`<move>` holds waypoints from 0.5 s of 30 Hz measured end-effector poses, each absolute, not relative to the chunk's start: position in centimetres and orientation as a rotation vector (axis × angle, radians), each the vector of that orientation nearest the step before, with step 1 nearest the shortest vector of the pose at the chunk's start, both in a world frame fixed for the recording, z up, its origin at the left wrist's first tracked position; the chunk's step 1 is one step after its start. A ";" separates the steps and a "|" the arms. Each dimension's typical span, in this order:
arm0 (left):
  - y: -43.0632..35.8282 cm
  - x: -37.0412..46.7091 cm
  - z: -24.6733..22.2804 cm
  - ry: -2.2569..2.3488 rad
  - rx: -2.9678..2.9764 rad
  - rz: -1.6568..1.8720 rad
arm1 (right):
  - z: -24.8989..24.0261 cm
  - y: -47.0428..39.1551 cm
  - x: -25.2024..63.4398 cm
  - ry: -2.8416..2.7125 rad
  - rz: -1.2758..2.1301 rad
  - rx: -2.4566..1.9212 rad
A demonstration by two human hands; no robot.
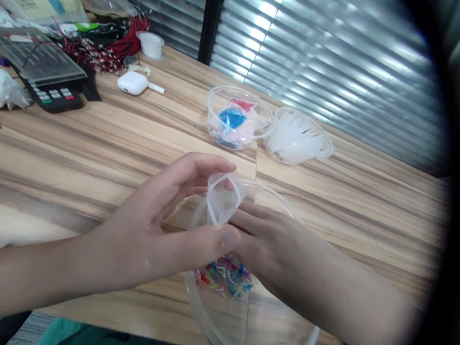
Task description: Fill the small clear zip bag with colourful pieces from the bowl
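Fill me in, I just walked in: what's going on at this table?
A person holds a small clear bag open with both hands: left hand at its mouth, right hand beside it. They work over a clear bowl holding colourful small pieces. Further back on the table sit a bowl of filled bags and a bowl of white pieces.
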State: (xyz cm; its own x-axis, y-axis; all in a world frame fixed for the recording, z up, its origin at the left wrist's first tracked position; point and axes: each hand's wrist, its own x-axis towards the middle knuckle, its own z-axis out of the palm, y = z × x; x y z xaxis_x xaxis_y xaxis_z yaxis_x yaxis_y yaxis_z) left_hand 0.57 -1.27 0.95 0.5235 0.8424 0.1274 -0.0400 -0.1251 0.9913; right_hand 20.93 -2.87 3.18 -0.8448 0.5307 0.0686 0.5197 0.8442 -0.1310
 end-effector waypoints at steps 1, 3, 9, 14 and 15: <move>-1.3 0.5 0.9 0.721 1.509 0.873 | 3.3 -2.9 21.0 -2.915 0.153 -0.842; -1.3 0.4 0.9 0.727 1.516 0.865 | 3.6 -2.8 21.0 -2.916 0.181 -0.872; -1.3 0.4 0.7 0.768 1.566 0.915 | 5.1 -2.9 21.6 -2.642 0.530 -1.102; -1.4 0.3 0.9 0.772 1.563 0.868 | 6.3 -3.2 22.3 -2.524 0.424 -1.303; -1.4 0.3 0.9 0.770 1.562 0.862 | 6.6 -3.4 22.4 -2.515 0.395 -1.330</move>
State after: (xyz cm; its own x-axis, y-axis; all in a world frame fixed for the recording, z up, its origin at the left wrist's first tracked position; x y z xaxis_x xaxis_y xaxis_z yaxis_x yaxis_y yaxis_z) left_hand 0.28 -1.41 0.93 0.5178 0.8475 0.1169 0.0211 -0.1492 0.9886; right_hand 22.44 -3.37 6.57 -0.5429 0.8329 0.1077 0.7597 0.5417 -0.3597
